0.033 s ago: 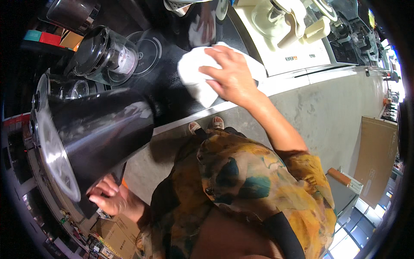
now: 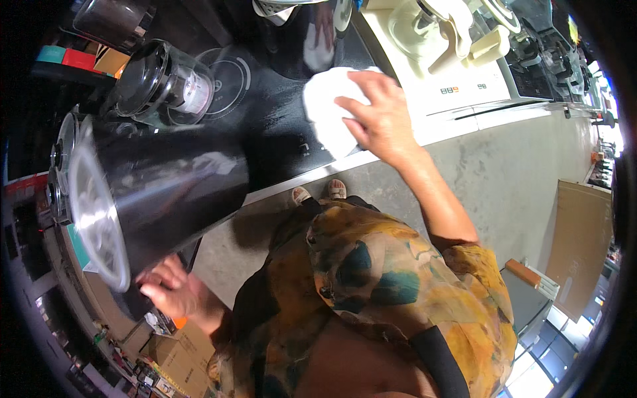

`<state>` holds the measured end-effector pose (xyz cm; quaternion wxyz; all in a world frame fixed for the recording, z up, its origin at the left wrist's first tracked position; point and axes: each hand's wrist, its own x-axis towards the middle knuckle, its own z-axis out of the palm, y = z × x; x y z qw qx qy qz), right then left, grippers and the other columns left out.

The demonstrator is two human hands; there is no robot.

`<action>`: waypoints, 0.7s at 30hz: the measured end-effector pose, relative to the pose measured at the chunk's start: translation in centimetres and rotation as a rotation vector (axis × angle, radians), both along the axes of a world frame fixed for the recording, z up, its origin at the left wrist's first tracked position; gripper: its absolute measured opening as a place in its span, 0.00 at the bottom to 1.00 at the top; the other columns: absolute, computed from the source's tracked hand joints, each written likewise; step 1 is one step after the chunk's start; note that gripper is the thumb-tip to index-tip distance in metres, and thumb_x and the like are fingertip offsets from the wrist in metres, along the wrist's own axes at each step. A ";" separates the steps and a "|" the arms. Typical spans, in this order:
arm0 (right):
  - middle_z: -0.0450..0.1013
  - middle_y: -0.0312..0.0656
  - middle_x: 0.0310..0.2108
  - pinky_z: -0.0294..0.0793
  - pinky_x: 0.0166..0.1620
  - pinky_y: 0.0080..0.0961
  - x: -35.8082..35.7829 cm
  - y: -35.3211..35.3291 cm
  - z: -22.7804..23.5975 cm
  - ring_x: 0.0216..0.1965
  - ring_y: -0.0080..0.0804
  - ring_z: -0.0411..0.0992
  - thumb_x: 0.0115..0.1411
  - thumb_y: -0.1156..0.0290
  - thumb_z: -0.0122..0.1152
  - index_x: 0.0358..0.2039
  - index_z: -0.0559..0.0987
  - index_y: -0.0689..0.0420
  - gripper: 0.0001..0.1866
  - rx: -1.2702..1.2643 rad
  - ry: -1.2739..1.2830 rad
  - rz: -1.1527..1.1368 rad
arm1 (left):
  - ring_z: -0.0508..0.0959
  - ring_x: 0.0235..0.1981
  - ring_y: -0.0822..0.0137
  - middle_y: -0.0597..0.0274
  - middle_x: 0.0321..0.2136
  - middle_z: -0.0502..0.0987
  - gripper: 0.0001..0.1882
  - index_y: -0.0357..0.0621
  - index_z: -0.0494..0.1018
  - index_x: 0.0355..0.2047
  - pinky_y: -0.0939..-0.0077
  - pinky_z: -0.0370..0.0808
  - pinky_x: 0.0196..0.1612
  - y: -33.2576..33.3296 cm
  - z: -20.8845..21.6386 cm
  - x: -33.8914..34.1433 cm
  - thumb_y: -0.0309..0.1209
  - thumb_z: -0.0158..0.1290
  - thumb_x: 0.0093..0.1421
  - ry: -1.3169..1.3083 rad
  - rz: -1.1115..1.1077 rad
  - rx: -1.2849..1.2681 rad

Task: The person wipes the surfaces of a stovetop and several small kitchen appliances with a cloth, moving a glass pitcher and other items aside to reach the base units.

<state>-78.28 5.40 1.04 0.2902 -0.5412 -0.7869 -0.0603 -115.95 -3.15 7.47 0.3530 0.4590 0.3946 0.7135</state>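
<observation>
My right hand [image 2: 381, 116] presses a white cloth [image 2: 328, 106] onto the black glossy hob [image 2: 279, 142], its fingers bent over the cloth. Faint whitish smears show on the hob left of the cloth. At the left, my left hand [image 2: 174, 288] has its fingers curled at the dark handle side of a large black cylindrical container [image 2: 179, 179]. The container is tilted on its side in the air, its pale, shiny round end facing left. Part of the left fingers' grip is hidden behind it.
A lidded glass pot [image 2: 162, 86] stands on the ring marking at the back left. More glassware [image 2: 63, 159] is partly hidden by the container. Right of the hob lies a cream appliance [image 2: 458, 83] with glass jugs. A cardboard panel [image 2: 577, 245] leans at the far right.
My right hand has slid the cloth to the right across the hob, uncovering more of its surface. My left hand and the black container have shifted slightly right and up.
</observation>
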 end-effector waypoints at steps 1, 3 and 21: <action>0.70 0.43 0.52 0.69 0.47 0.41 1.2 -0.8 0.3 0.54 0.46 0.66 0.41 0.69 0.71 0.39 0.81 0.45 0.20 -0.017 -0.009 -0.057 | 0.57 0.16 0.76 0.73 0.13 0.55 0.22 0.50 0.61 0.21 0.74 0.63 0.33 0.7 -0.4 0.2 0.49 0.42 0.68 0.020 -0.043 -0.035; 0.70 0.42 0.51 0.70 0.43 0.40 2.5 -1.6 0.7 0.51 0.45 0.67 0.42 0.69 0.71 0.39 0.81 0.45 0.19 -0.002 -0.034 -0.111 | 0.56 0.15 0.76 0.73 0.13 0.54 0.22 0.49 0.62 0.22 0.73 0.61 0.32 1.7 -1.2 0.9 0.49 0.42 0.68 0.092 -0.124 -0.037; 0.68 0.40 0.54 0.69 0.47 0.41 1.5 -2.6 1.0 0.54 0.45 0.66 0.42 0.72 0.70 0.42 0.80 0.44 0.22 -0.088 -0.015 -0.213 | 0.59 0.16 0.73 0.67 0.15 0.60 0.14 0.45 0.63 0.21 0.77 0.58 0.22 6.3 -5.1 2.3 0.32 0.47 0.65 0.151 -0.110 -0.104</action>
